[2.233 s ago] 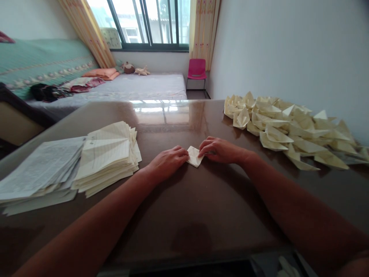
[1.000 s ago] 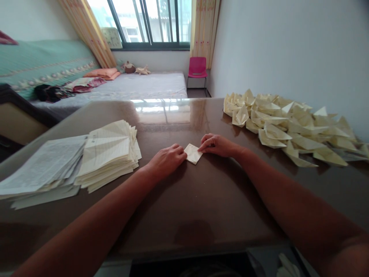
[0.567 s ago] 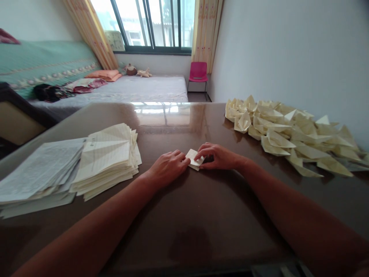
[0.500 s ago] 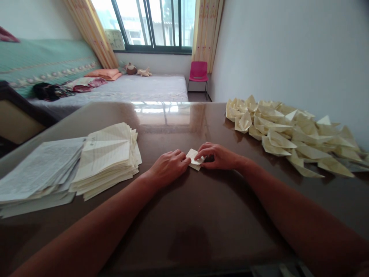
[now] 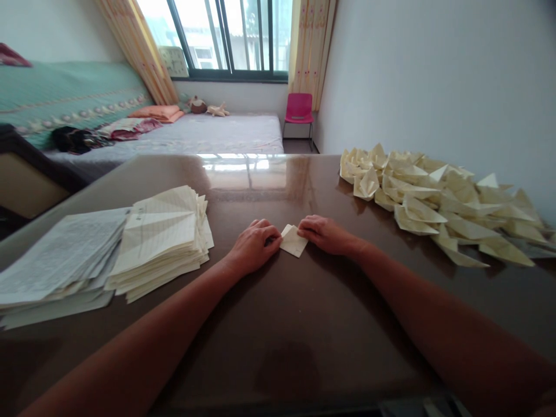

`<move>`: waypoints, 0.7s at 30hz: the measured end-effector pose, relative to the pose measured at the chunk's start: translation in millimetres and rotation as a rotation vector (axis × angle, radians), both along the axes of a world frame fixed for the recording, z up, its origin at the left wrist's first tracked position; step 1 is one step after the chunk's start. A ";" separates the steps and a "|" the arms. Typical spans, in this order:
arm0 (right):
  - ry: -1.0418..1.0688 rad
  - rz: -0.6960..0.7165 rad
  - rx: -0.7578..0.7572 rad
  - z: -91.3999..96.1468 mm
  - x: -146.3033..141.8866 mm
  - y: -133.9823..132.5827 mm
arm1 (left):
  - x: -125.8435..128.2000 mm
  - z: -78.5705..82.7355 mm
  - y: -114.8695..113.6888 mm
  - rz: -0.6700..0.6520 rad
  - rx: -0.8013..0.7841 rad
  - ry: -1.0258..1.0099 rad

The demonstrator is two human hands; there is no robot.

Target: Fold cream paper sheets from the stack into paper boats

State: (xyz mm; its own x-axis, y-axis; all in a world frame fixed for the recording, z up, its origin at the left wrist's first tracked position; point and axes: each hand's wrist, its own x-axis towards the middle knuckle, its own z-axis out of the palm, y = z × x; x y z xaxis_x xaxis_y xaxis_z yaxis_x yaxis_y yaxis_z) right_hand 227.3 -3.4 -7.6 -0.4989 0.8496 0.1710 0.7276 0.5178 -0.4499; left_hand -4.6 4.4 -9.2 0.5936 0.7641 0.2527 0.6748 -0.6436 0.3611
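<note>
- At the far left of the table (image 5: 243, 336), grey sheets (image 5: 65, 249) lie in a loose pile, just beside a thicker cream stack (image 5: 156, 231).
- Beyond the table's far edge I see a bed (image 5: 234, 128), then a pink chair (image 5: 299, 109).
- Along the right side, by the wall (image 5: 434, 75), folded shapes (image 5: 434, 191) crowd together, well apart from the paper.
- Compared with half a second ago, the left hand (image 5: 256, 242) is curled more, and the right hand (image 5: 328, 234) has drawn its fingers off the paper's middle to its right side; piles and shapes have stayed put.
- The left hand is narrow, fingertips and thumb pinching the left corner of the paper (image 5: 293, 245).
- That small folded paper lies mid-table, between the hands, a raised fold at its far side.
- The right hand is narrow too, bunched fingertips holding the fold's right edge.
</note>
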 end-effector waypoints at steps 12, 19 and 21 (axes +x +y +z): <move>-0.257 -0.225 0.126 -4.4 -17.1 -2.9 | 10.8 -0.6 -2.5 0.075 0.072 0.111; -0.299 -0.273 0.120 -3.4 -21.4 1.0 | 16.6 2.7 -1.8 0.138 0.112 0.221; -0.296 -0.289 0.117 -3.6 -22.1 1.3 | 18.3 3.7 -2.5 0.155 0.120 0.259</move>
State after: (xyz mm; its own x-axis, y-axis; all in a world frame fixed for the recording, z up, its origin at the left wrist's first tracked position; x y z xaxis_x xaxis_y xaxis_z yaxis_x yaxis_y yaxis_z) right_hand 205.2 -2.0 -11.2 -0.2849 0.9451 0.1601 0.9393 0.3086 -0.1499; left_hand 13.8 1.9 -5.5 0.5285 0.8245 0.2022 0.8278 -0.5533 0.0927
